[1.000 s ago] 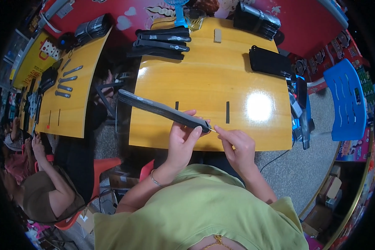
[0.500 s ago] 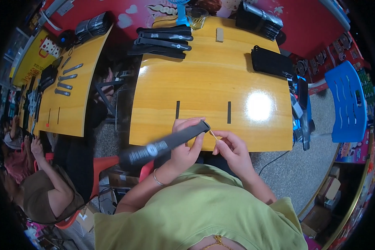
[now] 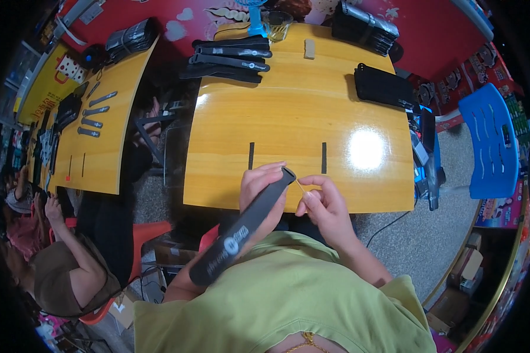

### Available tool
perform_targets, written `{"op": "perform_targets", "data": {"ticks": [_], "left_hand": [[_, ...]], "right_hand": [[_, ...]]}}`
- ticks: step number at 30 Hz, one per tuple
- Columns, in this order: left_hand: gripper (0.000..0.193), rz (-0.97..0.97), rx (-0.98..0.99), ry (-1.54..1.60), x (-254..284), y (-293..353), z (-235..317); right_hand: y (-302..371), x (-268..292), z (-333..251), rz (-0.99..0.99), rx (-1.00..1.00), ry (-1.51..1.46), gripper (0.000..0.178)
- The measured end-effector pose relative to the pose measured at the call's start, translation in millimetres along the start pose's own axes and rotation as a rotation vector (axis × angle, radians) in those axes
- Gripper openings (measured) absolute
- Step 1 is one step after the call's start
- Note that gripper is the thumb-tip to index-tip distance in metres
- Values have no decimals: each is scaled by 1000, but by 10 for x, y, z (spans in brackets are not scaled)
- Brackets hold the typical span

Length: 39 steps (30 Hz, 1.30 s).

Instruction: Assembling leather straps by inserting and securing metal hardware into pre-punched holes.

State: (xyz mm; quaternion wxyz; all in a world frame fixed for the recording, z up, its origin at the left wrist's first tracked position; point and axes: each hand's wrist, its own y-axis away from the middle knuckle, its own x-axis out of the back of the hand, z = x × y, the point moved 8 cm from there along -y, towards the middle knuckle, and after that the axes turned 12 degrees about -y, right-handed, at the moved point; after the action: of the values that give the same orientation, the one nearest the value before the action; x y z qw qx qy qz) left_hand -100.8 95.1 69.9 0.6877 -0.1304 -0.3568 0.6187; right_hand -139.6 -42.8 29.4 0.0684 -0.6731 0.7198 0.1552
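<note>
A long black strap (image 3: 242, 227) with white print and a buckle-like loop at its upper end slants down across my left forearm. My left hand (image 3: 261, 183) is closed round it just below the loop, near the front edge of the table. To its right, my right hand (image 3: 324, 207) pinches a thin pale-yellow stick (image 3: 301, 187) between thumb and forefinger. The stick's tip points up toward the loop; whether it touches cannot be told. More straps (image 3: 229, 60) of the same kind lie in a pile at the far left of the yellow table (image 3: 288, 117).
Two dark strips (image 3: 324, 157) mark the tabletop in front of me. A black stack (image 3: 384, 87) sits at the right, a bundle of dark packets (image 3: 365, 29) behind it. A tan block (image 3: 310, 49) and a blue fan (image 3: 255, 20) stand at the back. A person (image 3: 70, 265) sits at the left.
The strap's lower end has swung down and toward me, so it hangs more steeply. My left hand has turned with it. My right hand with the stick has shifted only slightly.
</note>
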Motion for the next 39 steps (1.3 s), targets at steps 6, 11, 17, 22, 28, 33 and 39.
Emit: {"op": "perform_targets", "data": {"ticks": [6, 11, 17, 22, 28, 33, 39], "left_hand": [[35, 5, -97, 60, -79, 31, 83], [44, -86, 641, 676, -245, 131, -350], [48, -63, 657, 663, -295, 124, -374], [49, -38, 562, 584, -290, 163, -405], [73, -426, 610, 540, -363, 98, -572], [77, -296, 602, 602, -444, 64, -528], [83, -229, 702, 638, -473, 140, -594]], "right_hand": [[-22, -86, 96, -13, -160, -385, 23], [-25, -69, -231, 75, 313, 331, 25], [-90, -89, -175, 109, 290, 329, 20], [-90, -127, -223, 78, 350, 422, 21], [-133, -79, -239, -62, 245, 537, 19], [-161, -59, -184, 52, 233, 492, 15], [-167, -29, -184, 91, 299, 492, 14]]}}
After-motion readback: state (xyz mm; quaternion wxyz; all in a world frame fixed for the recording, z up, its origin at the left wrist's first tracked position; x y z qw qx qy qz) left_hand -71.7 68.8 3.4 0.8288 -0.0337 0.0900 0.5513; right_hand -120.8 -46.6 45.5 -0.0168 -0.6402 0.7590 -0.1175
